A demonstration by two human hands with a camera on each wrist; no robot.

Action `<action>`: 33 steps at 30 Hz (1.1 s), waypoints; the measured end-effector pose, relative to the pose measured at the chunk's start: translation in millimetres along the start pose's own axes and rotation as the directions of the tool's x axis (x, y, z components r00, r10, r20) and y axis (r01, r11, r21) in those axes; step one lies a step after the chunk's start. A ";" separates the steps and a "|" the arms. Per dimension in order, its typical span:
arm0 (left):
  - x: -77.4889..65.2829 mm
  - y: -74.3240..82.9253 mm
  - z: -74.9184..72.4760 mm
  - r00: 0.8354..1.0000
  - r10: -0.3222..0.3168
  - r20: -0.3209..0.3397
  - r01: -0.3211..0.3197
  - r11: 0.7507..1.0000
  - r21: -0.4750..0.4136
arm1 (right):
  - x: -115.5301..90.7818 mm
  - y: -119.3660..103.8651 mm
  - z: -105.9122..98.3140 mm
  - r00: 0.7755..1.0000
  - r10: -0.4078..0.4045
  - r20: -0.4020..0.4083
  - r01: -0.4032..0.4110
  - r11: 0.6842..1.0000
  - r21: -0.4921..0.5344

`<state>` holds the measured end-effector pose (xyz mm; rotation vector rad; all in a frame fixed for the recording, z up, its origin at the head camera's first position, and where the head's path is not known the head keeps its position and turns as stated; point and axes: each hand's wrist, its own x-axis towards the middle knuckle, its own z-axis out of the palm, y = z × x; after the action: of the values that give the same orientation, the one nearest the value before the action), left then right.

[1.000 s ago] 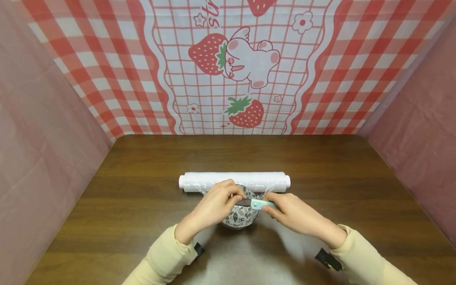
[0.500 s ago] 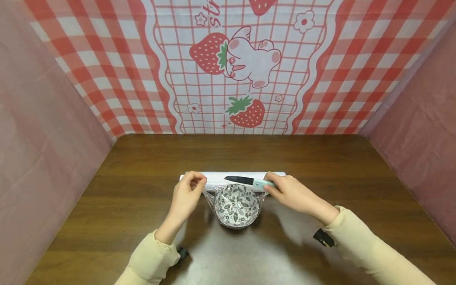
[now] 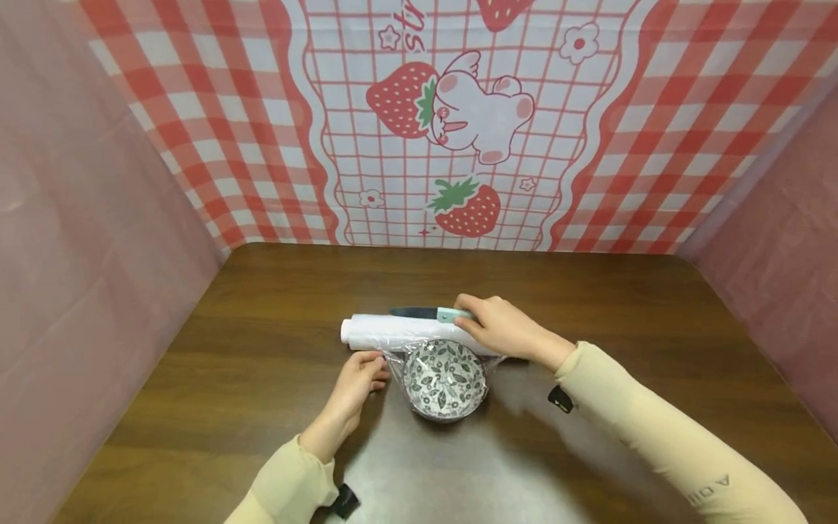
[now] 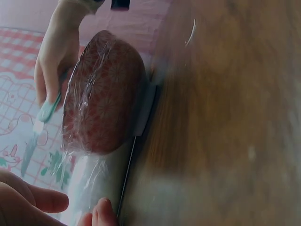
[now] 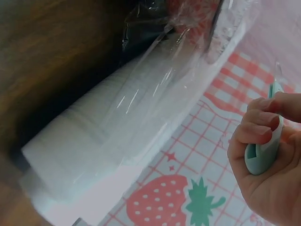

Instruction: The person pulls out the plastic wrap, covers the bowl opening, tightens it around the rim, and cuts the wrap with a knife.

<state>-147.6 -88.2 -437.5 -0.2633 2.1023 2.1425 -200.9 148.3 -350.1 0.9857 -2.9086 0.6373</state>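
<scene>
**Blade held near stretched film, bowl tethered to roll**

Your right hand (image 3: 507, 327) has its fingers wrapped round the handle of a knife (image 3: 428, 314), whose blade points left along the far edge of the roll (image 3: 386, 332). Your left hand (image 3: 353, 382) is beside the film (image 3: 395, 364), thumb and fingers apart; no grip on the film is evident. The bowl (image 3: 445, 382) stands upright on the worktop (image 3: 262, 407), in front of the roll, film over its mouth.

Risks, in my judgement: the film joins bowl and roll, so a tug on either could drag the other or loosen the cover. If you swing the blade back forward, it could nick the film or your left fingers.

Compared with half a second ago, your knife is farther back, from over the roll to its far edge. Your left hand is lower, off the roll's left end. The bowl appears unmoved.
</scene>
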 end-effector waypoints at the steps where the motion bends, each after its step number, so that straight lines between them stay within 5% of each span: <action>1: 0.9 -1.0 1.6 1.000 0.006 0.011 -0.006 1.000 -0.015 | 3.6 0.0 1.6 1.000 0.002 0.019 -0.002 1.000 0.005; 11: 9.2 -2.2 7.3 0.998 0.034 0.053 -0.030 0.997 -0.076 | 36.6 -6.1 14.9 0.980 -0.015 0.196 0.011 1.000 0.020; 21: 7.1 -5.8 7.4 0.999 0.039 -0.005 -0.039 0.983 -0.179 | 59.3 -11.4 25.7 0.959 -0.043 0.281 0.055 0.998 -0.035; 27: 1.7 -5.9 13.1 0.989 0.045 -0.144 -0.077 0.972 -0.224 | 63.2 -13.1 24.9 0.956 -0.044 0.291 0.068 0.995 -0.072; 33: -1.9 -5.2 16.3 0.935 0.113 -0.336 -0.136 0.990 -0.045 | 64.2 -14.7 23.3 0.956 -0.045 0.290 0.078 0.992 -0.101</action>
<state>-145.2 -71.6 -441.9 -0.5502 2.2770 2.3908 -241.0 91.5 -357.5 1.2453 -3.0995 0.3482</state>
